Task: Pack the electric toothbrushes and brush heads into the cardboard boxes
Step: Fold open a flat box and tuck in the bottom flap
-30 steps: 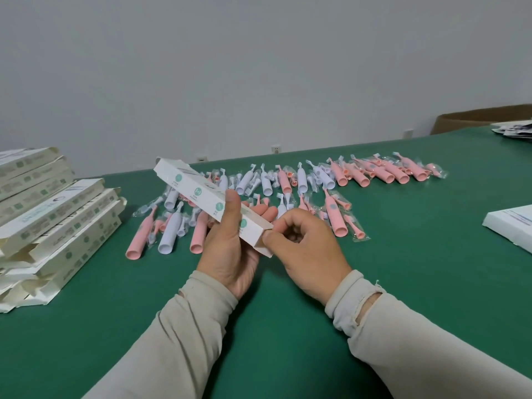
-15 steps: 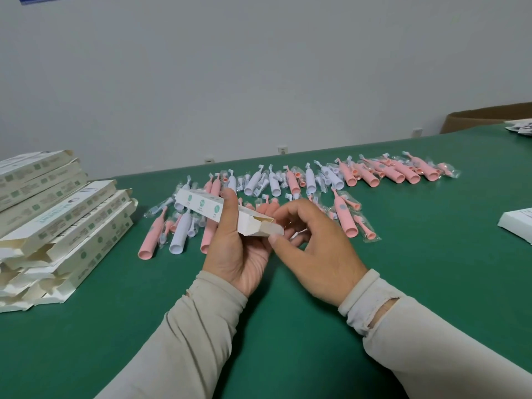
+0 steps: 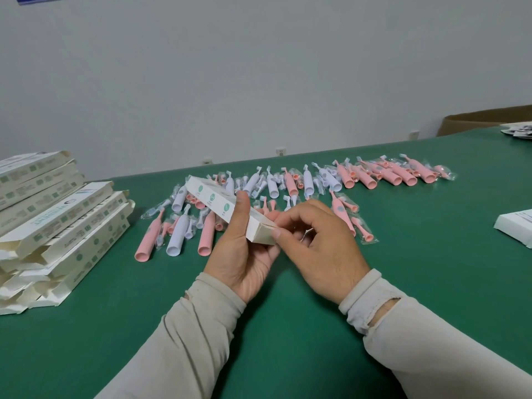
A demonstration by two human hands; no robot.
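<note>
a cardboard box is held above the green table near centre, slanting from 10 o'clock to 4 o'clock. the left hand is clamped around its middle, thumb on top. its near end flap is pinched by the right hand. toothbrushes lie scattered at 12 o'clock; stacked boxes sit at 9 o'clock

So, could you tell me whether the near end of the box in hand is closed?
Closed: the near end of the box shows a flat face, pressed by right hand fingers.
</note>
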